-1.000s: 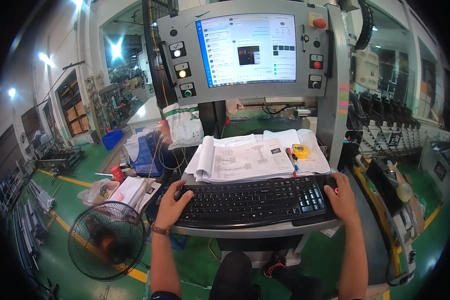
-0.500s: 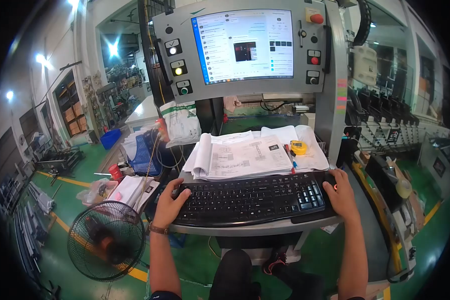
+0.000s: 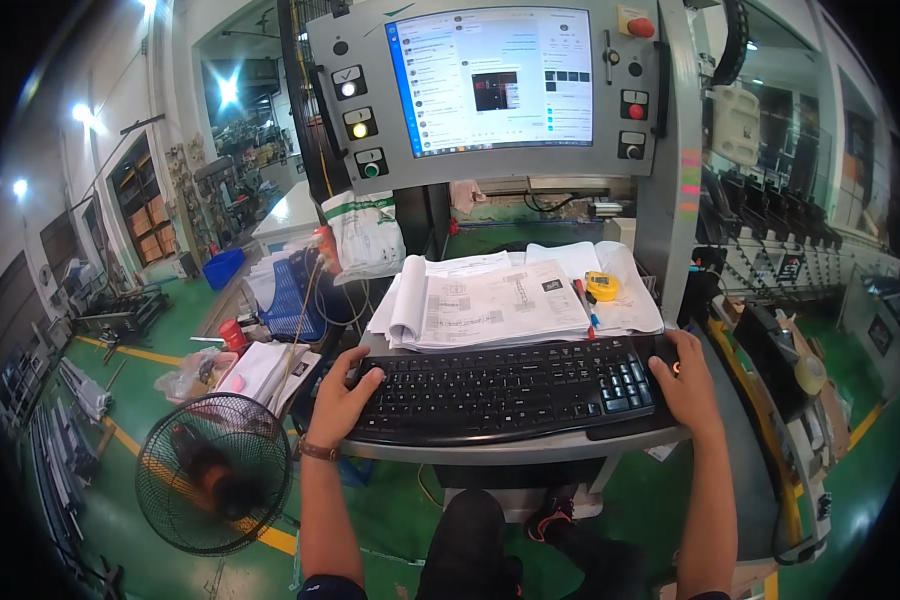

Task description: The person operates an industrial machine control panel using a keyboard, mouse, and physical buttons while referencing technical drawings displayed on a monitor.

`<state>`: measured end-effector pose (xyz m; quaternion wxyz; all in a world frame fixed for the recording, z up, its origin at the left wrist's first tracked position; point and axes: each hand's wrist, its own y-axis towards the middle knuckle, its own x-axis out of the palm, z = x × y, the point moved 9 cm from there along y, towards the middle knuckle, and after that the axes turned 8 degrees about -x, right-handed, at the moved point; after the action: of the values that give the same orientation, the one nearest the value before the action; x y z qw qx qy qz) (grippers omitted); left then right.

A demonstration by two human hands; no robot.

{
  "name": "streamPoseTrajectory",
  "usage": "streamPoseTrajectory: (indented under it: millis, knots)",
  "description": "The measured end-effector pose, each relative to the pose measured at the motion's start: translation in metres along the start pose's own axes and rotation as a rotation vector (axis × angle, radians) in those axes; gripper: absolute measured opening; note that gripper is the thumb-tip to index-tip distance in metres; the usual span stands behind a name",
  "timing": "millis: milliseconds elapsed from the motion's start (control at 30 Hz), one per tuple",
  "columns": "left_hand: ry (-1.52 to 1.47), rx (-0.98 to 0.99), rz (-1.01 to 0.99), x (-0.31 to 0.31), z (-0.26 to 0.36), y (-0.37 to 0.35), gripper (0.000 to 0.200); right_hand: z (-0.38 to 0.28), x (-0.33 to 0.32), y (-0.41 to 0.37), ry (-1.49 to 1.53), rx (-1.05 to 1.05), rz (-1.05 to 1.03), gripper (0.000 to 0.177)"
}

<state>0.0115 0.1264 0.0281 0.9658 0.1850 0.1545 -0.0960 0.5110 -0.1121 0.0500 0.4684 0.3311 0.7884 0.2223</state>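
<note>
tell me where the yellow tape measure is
In the head view, the tape measure lies on the papers behind the keyboard's right end, just beyond the right hand holding the mouse, under the screen.

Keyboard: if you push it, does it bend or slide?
Probably stiff: the keyboard is one long plastic slab. It would likely slide on the smooth grey shelf. The left hand resting on it may hold it.

No word or number is legible. The bright screen (image 3: 495,80) in the grey control panel shows window text too small to read. A tick mark stands on the square black label (image 3: 347,75) above the top lit button. Print on the white drawing sheets (image 3: 500,305) and key legends on the black keyboard (image 3: 500,390) are too fine to read.
</note>
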Motion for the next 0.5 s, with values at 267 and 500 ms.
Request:
streamPoseTrajectory:
  millis: [267, 500]
  knots:
    - [0.008, -0.007, -0.007, -0.0003, 0.0021, -0.0007, 0.060, -0.0021, -0.0021, -0.0005, -0.013, 0.017, 0.005, 0.055]
    - [-0.008, -0.020, -0.015, -0.0001, -0.0013, 0.0004, 0.060, -0.0012, -0.0021, -0.0013, -0.040, 0.015, 0.003, 0.056]
